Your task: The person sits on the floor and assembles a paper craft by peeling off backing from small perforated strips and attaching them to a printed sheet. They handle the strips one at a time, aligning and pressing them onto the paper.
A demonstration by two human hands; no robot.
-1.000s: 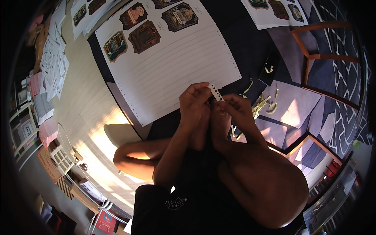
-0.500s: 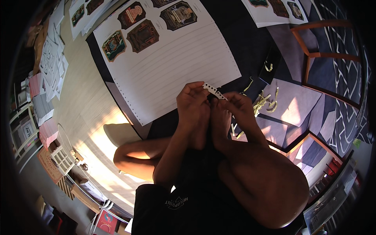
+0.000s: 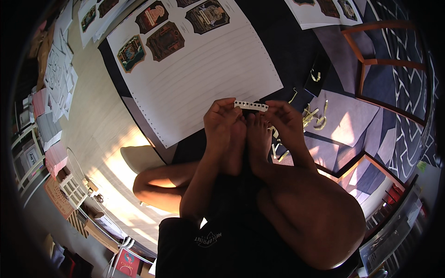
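Between my hands, above my bare feet, is a short white perforated paper strip (image 3: 251,106) with a row of dark round holes. Its left end is pinched by my left hand (image 3: 221,116), fingers closed. At the other end, my right hand (image 3: 286,116) holds the strip between thumb and fingers. Just beyond lies a large white printed sheet (image 3: 208,69), with small holes along its side edges and several dark, ornate label designs (image 3: 165,41) at its far end.
Curled yellowish strips (image 3: 316,118) lie right of my feet, on a grey-purple patterned surface. A dark flat box (image 3: 317,74) and a wooden frame (image 3: 391,65) are farther right. Another printed sheet (image 3: 324,11) lies at the top. Loose papers (image 3: 60,74) heap on the left.
The strip has turned from a downward slant to nearly level. My left hand has moved slightly left and my right hand has risen a little.
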